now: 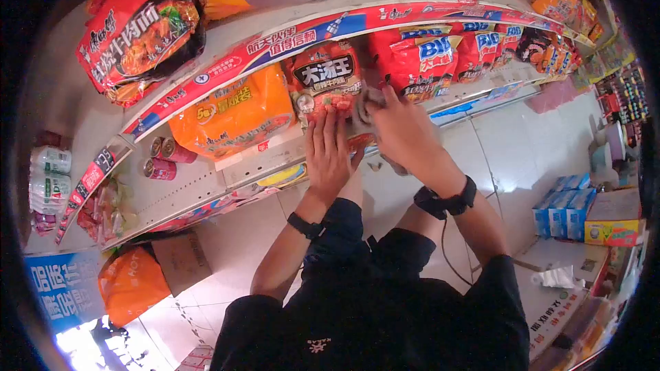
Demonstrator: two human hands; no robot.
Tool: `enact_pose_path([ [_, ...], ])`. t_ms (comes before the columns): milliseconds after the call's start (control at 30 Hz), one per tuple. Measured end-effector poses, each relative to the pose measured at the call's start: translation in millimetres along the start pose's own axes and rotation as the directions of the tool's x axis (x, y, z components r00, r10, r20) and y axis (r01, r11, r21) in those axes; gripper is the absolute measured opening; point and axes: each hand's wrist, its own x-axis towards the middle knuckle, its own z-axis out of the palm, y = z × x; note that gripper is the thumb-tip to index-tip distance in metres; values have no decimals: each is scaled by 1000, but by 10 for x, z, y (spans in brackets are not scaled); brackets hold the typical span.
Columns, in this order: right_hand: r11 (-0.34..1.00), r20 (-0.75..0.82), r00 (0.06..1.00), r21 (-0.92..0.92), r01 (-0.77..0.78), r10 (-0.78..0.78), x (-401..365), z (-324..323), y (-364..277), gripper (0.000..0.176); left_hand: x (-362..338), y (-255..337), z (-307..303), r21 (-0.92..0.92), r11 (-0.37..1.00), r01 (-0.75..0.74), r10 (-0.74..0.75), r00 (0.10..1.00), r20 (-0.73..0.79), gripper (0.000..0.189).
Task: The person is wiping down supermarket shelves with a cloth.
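Observation:
I face a shop shelf [268,158] stocked with instant-noodle multipacks. My left hand [328,151] lies flat with fingers spread against the lower front of a red noodle pack [326,75] with black lettering. My right hand [402,130] is closed on a grey cloth [366,106] pressed against the shelf beside that pack's right edge. Both wrists wear black bands.
An orange noodle pack [237,113] stands left of the red one, red and blue packs [426,58] to the right. Cans [165,158] lie on the lower shelf at left. Blue boxes [567,209] and a cardboard box [182,261] sit on the tiled floor.

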Motion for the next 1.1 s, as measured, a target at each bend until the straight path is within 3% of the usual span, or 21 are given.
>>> enact_pose_path([
  [67, 997, 153, 986, -8, -72, 72, -70, -134, 22, 49, 17, 6, -50, -4, 1000, 3, -3, 1000, 18, 77],
  [100, 998, 154, 986, -11, -70, 71, -48, -181, 25, 49, 35, 8, -67, -6, 1000, 2, -2, 999, 34, 77],
  [200, 999, 77, 996, 4, -51, 50, 87, -291, 37, 53, 34, 13, -28, -13, 1000, 3, -3, 1000, 16, 76],
  [267, 997, -88, 996, 74, -2, 9, 298, -292, -139, 51, 29, 14, -12, -8, 1000, -3, 3, 1000, 4, 75],
  [367, 997, -213, 975, 41, 67, -57, 586, -119, -317, 47, -2, 0, 14, 15, 1000, -7, 7, 1000, -3, 72],
  [400, 997, -215, 975, 41, 69, -59, 634, -64, -351, 47, -7, -9, 28, 29, 1000, -7, 7, 1000, 1, 70],
  [467, 963, -181, 946, -85, 256, -267, 691, 6, -394, 43, -8, -12, 16, 36, 999, -7, 7, 1000, -7, 69],
  [600, 944, -168, 933, -150, 294, -317, 717, 40, -318, 40, -39, 11, 64, 68, 998, 0, 2, 999, -40, 68],
  [667, 956, -43, 999, -292, 3, -16, 773, 31, -309, 37, -35, 4, 69, 66, 998, -3, 5, 1000, -30, 70],
  [767, 955, -60, 997, -286, -72, 57, 816, 11, -286, 34, -7, -20, 69, 60, 998, -1, 3, 999, -35, 74],
  [833, 957, -89, 996, -285, -51, 27, 800, 37, -399, 34, -21, -16, 79, 44, 999, -7, 9, 999, -42, 76],
  [1033, 893, -93, 942, -358, 271, -323, 896, 111, -779, 20, -168, -65, 184, 58, 998, -15, 9, 995, 101, 78],
  [1100, 902, -113, 947, -354, 246, -302, 904, 127, -765, 21, -192, -81, 139, 56, 998, 21, -26, 995, 92, 76],
])
